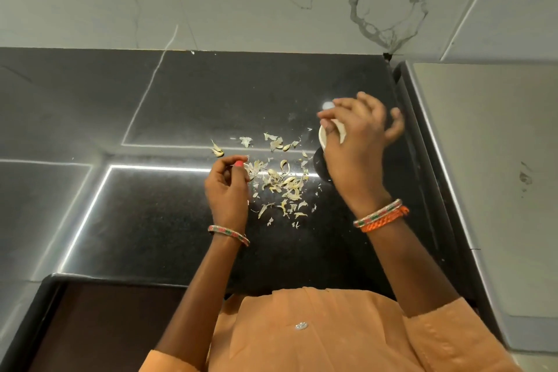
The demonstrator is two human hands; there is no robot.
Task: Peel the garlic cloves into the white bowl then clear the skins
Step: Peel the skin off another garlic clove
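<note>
The right hand point(359, 142) covers most of the white bowl point(323, 137), so its contents cannot be seen; whether the left hand point(228, 187) pinches anything is too small to tell; the worktop point(181, 106) runs off the left edge.

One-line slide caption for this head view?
Right hand reaches over the white bowl; left hand hovers beside garlic skins scattered on the black counter.
</note>
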